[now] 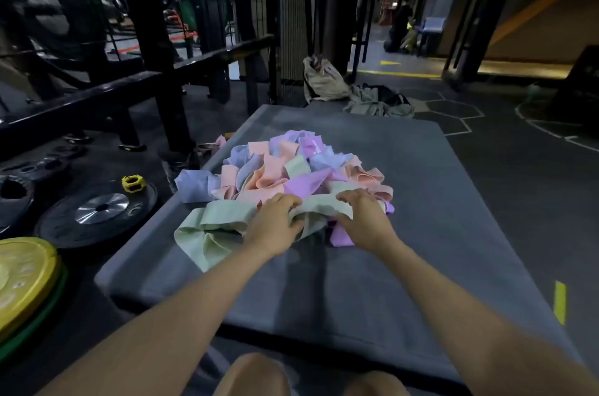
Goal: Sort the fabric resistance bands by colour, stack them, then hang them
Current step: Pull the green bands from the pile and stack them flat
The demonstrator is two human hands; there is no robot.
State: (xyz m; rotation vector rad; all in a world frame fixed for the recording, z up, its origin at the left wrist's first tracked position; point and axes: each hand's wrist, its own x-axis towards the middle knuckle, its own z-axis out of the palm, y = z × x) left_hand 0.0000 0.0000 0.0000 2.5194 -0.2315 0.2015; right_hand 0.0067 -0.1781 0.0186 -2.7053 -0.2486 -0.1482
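On the grey mat (pixel 437 201), at centre, lies a tangled heap of fabric bands (pixel 291 165) in peach, lilac, pale blue and pale green. A pale green band (pixel 207 227) trails out of the heap toward 8 o'clock, its long axis running roughly 8 to 2 o'clock, and its far end is bunched between both hands. The left hand (pixel 275 224) has its grip curled round the green cloth; the right hand (pixel 363 217) does likewise just beside it, fingers hooked over the top edge.

At 9 o'clock, off the mat on the floor, lie a black weight plate (pixel 97 211) with a small yellow object (pixel 133 183) at its rim, and a yellow plate (pixel 22 279) nearer the viewer. A black steel rack (pixel 146 55) stands at 10 o'clock. At 12 o'clock, a beige bag (pixel 321 79) slumps beyond the mat's far edge.

Bare mat shows at 3 o'clock and between heap and knees.
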